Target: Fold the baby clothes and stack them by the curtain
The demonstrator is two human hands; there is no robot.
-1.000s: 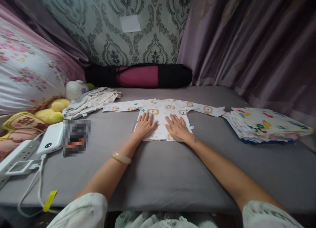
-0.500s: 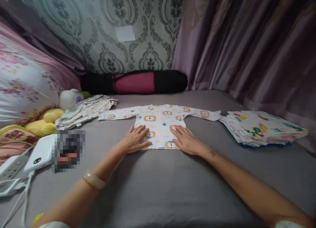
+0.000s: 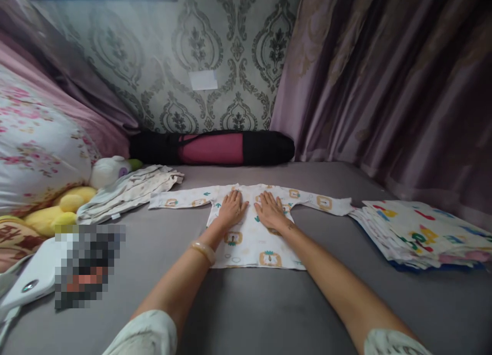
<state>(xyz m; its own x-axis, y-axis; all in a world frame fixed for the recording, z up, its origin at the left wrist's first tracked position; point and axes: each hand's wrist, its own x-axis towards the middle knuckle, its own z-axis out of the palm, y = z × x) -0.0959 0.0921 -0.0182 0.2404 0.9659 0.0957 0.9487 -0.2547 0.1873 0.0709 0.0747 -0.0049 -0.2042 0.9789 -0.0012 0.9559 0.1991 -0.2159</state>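
A small white long-sleeved shirt (image 3: 246,247) with orange lion prints and green leaves lies spread on the grey bed sheet (image 3: 261,314), both sleeves stretched out sideways. My left hand (image 3: 232,209) rests flat on its upper chest, left of the middle, fingers pointing toward the neckline. On the right half of the chest lies my right hand (image 3: 270,210), palm down with fingers extended. Both hands press on the cloth without gripping it. The shirt's right cuff reaches the edge of a stack of folded clothes (image 3: 430,227).
Crumpled light clothes (image 3: 134,191) lie at the left, beside yellow plush toys (image 3: 57,211) and a floral pillow (image 3: 38,144). A white power bank (image 3: 38,273) sits at the near left, next to a blurred-out patch. Along the wall stretches a black and magenta bag (image 3: 211,148).
Both hands have slid from the shirt's lower sides up to its chest and closer together. The view has tilted upward, so things sit lower in the picture.
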